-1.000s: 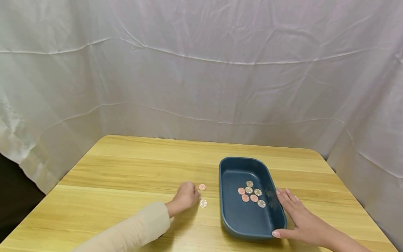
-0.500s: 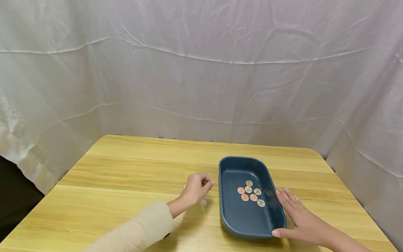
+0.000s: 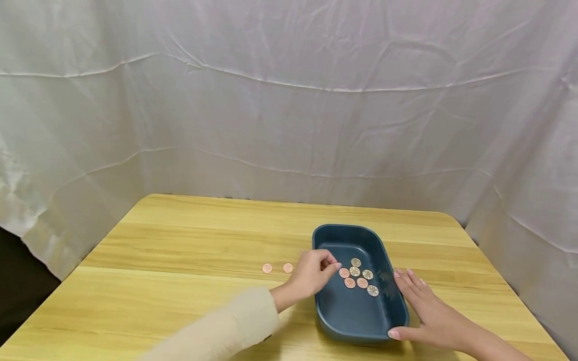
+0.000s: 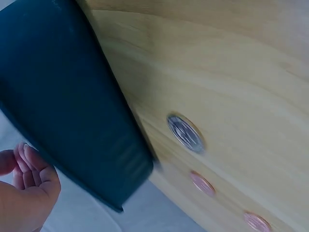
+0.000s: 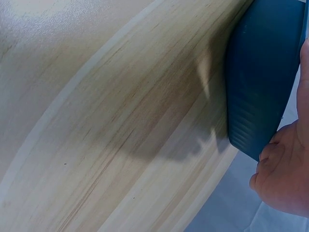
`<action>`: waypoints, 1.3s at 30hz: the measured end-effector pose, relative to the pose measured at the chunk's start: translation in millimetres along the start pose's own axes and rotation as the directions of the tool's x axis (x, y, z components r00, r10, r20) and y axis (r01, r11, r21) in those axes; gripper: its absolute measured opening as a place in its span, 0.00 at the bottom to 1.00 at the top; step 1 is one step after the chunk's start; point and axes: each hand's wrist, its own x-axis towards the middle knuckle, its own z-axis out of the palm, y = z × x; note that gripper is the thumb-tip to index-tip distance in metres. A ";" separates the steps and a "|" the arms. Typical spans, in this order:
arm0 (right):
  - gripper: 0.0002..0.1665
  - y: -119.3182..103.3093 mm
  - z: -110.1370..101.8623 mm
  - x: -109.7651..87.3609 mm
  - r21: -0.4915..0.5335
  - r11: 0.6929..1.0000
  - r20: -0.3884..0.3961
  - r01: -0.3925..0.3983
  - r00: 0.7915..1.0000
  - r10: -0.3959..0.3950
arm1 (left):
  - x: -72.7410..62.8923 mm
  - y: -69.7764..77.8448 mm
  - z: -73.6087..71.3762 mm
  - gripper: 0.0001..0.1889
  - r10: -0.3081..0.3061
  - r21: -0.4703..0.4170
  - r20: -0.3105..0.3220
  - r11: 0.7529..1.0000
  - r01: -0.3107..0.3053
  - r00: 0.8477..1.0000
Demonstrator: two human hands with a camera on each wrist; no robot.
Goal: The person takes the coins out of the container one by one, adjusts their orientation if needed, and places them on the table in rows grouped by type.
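Inside a dark blue tray (image 3: 347, 318) lie several copper-coloured and silver-coloured coins (image 3: 362, 283). My left hand (image 3: 311, 273) reaches over the tray's left rim, thumb and fingertips pinched around what seems to be a coin, which the fingers hide. The left wrist view shows that hand (image 4: 29, 193) beyond the tray wall (image 4: 67, 92). Against the tray's right side rests my right hand (image 3: 429, 318), fingers straight and spread, thumb at the near corner. On the table, left of the tray, lie two copper coins (image 3: 267, 268) and a silver coin (image 4: 186, 134), the latter hidden in the head view.
The wooden table (image 3: 180, 240) extends on both sides of the tray. A pale cloth curtain (image 3: 289, 125) hangs behind it and along the sides. A light sleeve (image 3: 226, 323) covers the left forearm.
My left hand has risen from among the table coins and moved right, over the tray. Two copper coins now show behind it on the table. The right hand and tray stay nearly still.
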 end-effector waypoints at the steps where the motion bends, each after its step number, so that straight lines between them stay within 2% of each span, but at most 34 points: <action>1: 0.61 0.2 0.0 -0.1 -0.002 1.000 -0.001 0.002 1.000 -0.002 | 1.5 1.0 3.8 0.06 0.001 0.010 0.013 1.000 -0.002 1.000; 8: 0.61 1.3 0.1 -0.6 -0.015 1.000 -0.008 0.020 1.000 -0.020 | 9.6 8.6 25.9 0.07 0.031 0.063 0.118 0.997 -0.039 0.992; 15: 0.61 1.3 -0.3 0.5 -0.024 0.999 -0.011 0.038 0.999 -0.039 | 18.0 13.2 42.1 0.06 0.063 0.178 0.230 0.978 -0.105 0.971; 18: 0.61 0.6 -0.8 1.1 -0.014 0.999 -0.002 0.035 0.999 -0.035 | 21.6 13.7 49.2 0.04 0.054 0.232 0.251 0.966 -0.114 0.966; 24: 0.61 -0.2 -2.1 2.2 0.004 1.000 0.024 0.012 1.000 -0.012 | 28.5 13.2 61.8 0.03 -0.012 0.321 0.277 0.944 -0.081 0.961; 26: 0.61 -0.1 -2.2 2.0 -0.004 1.000 0.020 0.016 1.000 -0.016 | 31.2 12.6 65.0 0.03 -0.027 0.370 0.303 0.925 -0.091 0.953; 32: 0.61 -0.9 -2.7 2.4 0.004 1.000 0.032 -0.002 1.000 0.001 | 35.3 8.2 73.8 0.10 -0.078 0.491 0.419 0.857 -0.153 0.905; 34: 0.60 -1.0 -2.9 2.6 0.009 1.000 0.036 -0.010 0.999 0.009 | 35.5 5.0 78.3 0.09 -0.069 0.516 0.426 0.838 -0.180 0.902; 37: 0.61 0.0 -2.5 1.6 0.005 1.000 0.027 -0.004 1.000 0.004 | 35.9 3.6 82.4 0.08 -0.051 0.547 0.420 0.811 -0.208 0.906; 39: 0.61 1.2 -1.9 0.6 0.003 1.000 0.019 0.002 1.000 -0.002 | 36.1 3.9 83.5 0.08 -0.055 0.551 0.417 0.809 -0.204 0.907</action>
